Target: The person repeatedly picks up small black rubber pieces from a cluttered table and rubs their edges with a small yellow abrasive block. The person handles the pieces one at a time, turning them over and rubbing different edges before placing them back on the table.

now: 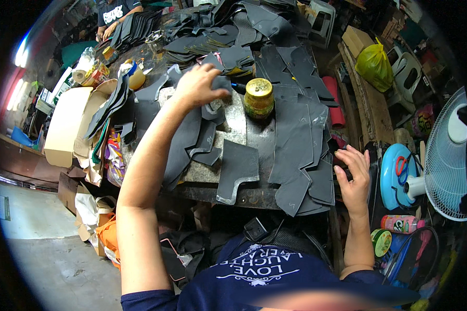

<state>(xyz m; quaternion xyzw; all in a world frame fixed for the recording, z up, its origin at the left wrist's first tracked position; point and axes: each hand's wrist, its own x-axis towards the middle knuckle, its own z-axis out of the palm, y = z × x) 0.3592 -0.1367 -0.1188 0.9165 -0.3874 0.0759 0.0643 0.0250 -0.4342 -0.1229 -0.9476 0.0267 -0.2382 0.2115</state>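
My left hand (201,85) reaches out over the table, fingers stretched and apart, with nothing visible in it. Beneath it lie black cut sheet pieces (176,137). Just right of it stands a glass jar with a yellowish, smeared lid (259,93), beside a thin blue stick (237,84). One black piece with a curved notch (237,168) lies alone at the near table edge, a pale band along its cut-out. My right hand (355,179) is held up off the right table edge, fingers spread and holding nothing. Nearest to it are overlapping large black pieces (296,150).
Stacked black pieces (207,44) cover the far side, where another person's hands (108,32) handle a pile. A cardboard box (67,124) and a yellow tub (136,76) sit left. On the right are a fan (446,150), a bench (368,98) and a yellow-green bag (373,67).
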